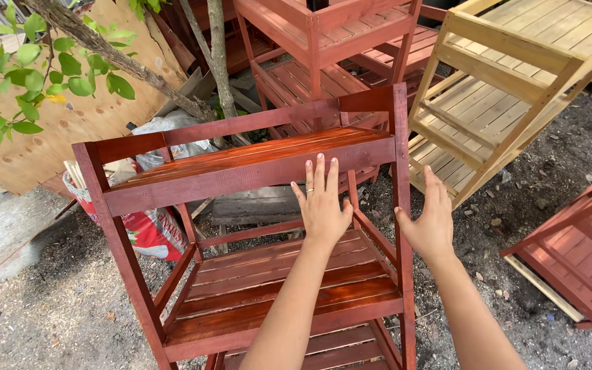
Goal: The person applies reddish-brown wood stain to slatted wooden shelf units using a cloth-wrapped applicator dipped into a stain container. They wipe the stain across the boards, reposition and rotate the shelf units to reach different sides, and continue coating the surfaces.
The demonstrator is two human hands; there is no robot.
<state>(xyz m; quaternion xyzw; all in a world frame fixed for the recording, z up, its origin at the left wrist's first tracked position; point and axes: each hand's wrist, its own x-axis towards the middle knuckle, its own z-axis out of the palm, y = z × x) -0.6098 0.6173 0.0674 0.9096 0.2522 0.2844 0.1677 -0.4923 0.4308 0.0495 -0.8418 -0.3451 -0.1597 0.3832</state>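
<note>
A red-brown stained wooden shelf rack (241, 164) with slatted tiers stands in front of me on dirt ground. My left hand (322, 205) reaches forward with fingers spread, its fingertips touching the front rail of the top shelf. There is a ring on one finger. My right hand (429, 223) is open beside the rack's right upright post (400, 178), with the thumb close to or against the post. Neither hand grips anything. The middle tier (241, 288) lies below my left forearm.
An unstained pale wooden rack (515, 82) leans at the upper right. More stained racks (323, 41) stand behind, and another (577, 253) lies at the right. A tree trunk (217, 62), leafy branch (29, 68), plywood sheet (35, 137) and red-and-white sack (149, 229) sit to the left.
</note>
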